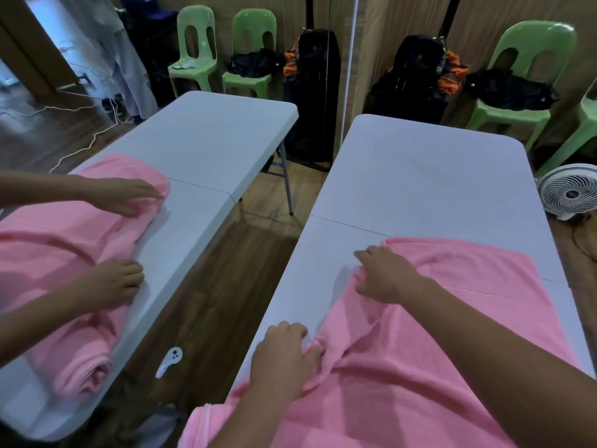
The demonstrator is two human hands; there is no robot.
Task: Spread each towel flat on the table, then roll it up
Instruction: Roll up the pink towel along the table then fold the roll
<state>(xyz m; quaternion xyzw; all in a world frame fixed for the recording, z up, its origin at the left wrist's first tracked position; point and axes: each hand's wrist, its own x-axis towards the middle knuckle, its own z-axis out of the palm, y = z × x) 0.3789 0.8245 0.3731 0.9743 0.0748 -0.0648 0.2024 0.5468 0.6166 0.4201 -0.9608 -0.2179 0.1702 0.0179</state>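
White folding table (pixel 420 176) on a dark wood floor, long axis running away from the viewer. A mirror (pixel 200 134) on the left seems to repeat the whole scene. Green chair (pixel 529 59) at the far wall, white fan (pixel 568 190) on the floor to the right. Pink towel (pixel 452 318) covers the near half of the table, its near end drooping over the near edge. The right part lies fairly smooth; the left edge is rucked into ridges and folds. Both hands work that left edge. Left hand (pixel 281 357), nearer, has its fingers curled and thumb pressed in, pinching a bunched fold. Right hand (pixel 384 276), reaching across from the right, sits at the far-left corner with most fingers hooked into the cloth and one finger stretched toward bare tabletop. The reflection shows a pink roll (pixel 85 367) at the near end; its real counterpart is not in direct view, so I cannot tell whether it is this towel or another. Step in hand, by my reading: spreading, not yet rolling. Next move likely calls for drawing the gathered edge out leftward, both hands pulling evenly, then flattening the ridges before any roll is started.
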